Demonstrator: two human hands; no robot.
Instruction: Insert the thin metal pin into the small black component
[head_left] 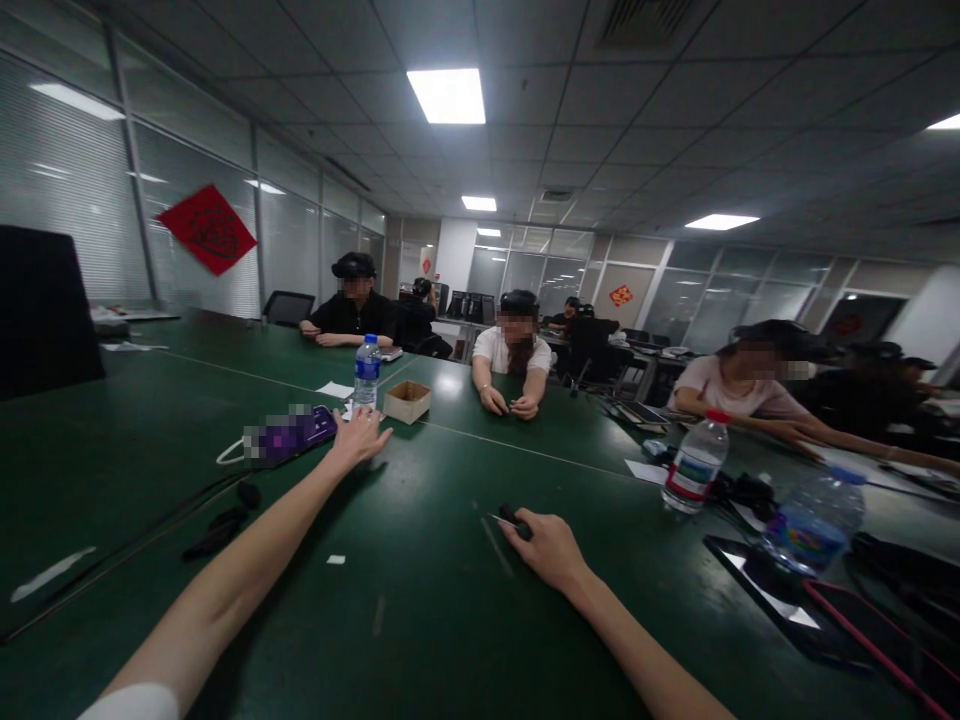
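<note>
The green table (442, 620) fills the foreground. At near left lies a white strip (52, 574), with a small white scrap (336, 560) nearer the middle.

The person's right hand (551, 550) rests low over the table, fingers closed around a small dark-handled tool (515, 521). Its thin, pale tip points left; the exact type of tool cannot be told.

At near right, a dark tablet (780, 605) lies flat, a large blue-capped bottle (817, 520) standing just beside it. Further along stands a red-capped bottle (697, 465).

The left arm is extended. The left hand (358, 437) is palm down with fingers spread, beside the end of a purple phone (300, 432). Directly beyond the fingers stands an upright water bottle (367, 368); whether they touch it cannot be told. An open-topped box (407, 404) sits just to the right of that bottle.

Across the table, a person in a white top (514, 352) has both hands together over the surface. A person in black (356, 315) sits further left, arms on the table.
</note>
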